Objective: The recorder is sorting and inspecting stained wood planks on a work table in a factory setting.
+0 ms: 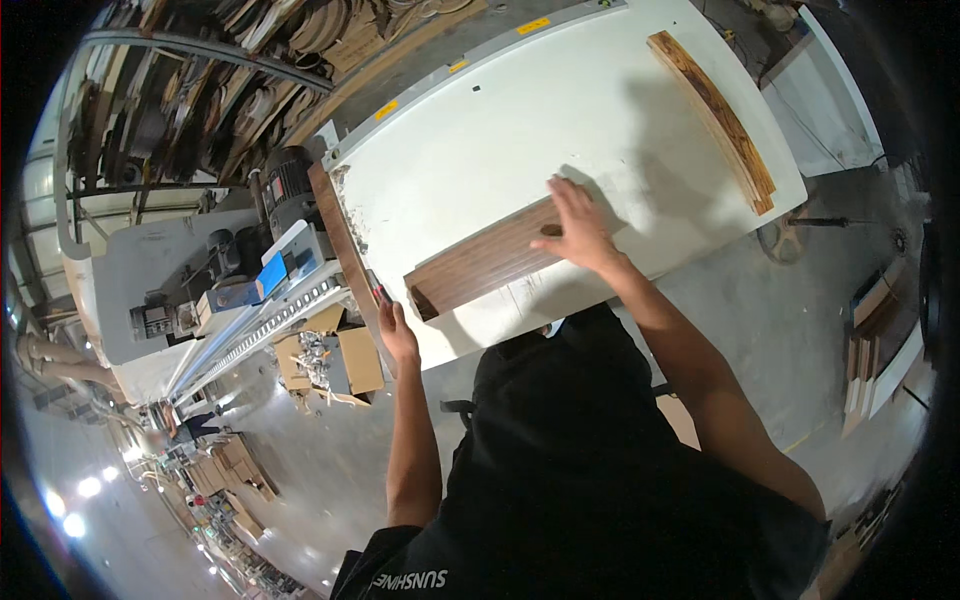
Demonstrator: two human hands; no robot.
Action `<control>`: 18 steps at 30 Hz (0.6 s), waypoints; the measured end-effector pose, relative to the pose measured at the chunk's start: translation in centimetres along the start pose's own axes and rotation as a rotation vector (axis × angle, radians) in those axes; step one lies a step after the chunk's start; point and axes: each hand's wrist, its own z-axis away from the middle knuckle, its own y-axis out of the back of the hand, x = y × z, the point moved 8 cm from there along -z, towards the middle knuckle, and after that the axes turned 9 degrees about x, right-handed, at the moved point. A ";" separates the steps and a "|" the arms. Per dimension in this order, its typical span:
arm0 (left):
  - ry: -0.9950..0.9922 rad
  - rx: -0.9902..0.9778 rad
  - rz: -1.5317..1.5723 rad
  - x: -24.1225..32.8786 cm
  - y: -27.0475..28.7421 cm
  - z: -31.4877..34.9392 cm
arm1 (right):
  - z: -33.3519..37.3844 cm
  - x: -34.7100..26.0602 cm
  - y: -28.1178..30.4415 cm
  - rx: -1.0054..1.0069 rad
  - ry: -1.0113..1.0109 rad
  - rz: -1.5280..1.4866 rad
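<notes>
A brown wood-grain board (480, 262) lies along the near side of the white table (500, 140), with a dark spot at its left end. Fingers spread, my right hand (580, 232) rests on the board's right end. By the table's left edge, my left hand (398, 335) is closed round a small red-and-dark hand tool (377, 287); its exact kind is too small to make out. This hand is left of the board and apart from it. Dark crumbs (352, 215) are scattered near a brown strip (338, 230) along the table's left end.
A curved wood-grain piece (712, 120) lies at the table's far right. A metal rail (440, 75) with yellow labels edges the far side. Left of the table stand a machine with a motor (290, 178) and an open carton (358, 360) of scraps. Shelves hold curved offcuts (330, 30).
</notes>
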 end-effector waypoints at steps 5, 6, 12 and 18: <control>0.007 -0.038 -0.074 -1.2 4.5 2.4 | -1.2 -11.5 -6.4 -0.314 0.320 0.206; 0.056 -0.047 -0.025 -1.2 4.6 2.8 | -0.7 -12.9 -7.9 -0.372 0.435 0.267; -0.038 -0.087 0.013 -0.2 5.8 5.0 | -0.1 -13.1 -13.2 -0.578 0.378 0.652; 0.101 -0.416 -0.222 -5.3 4.8 7.7 | -0.2 -12.7 -13.0 -0.410 0.442 0.437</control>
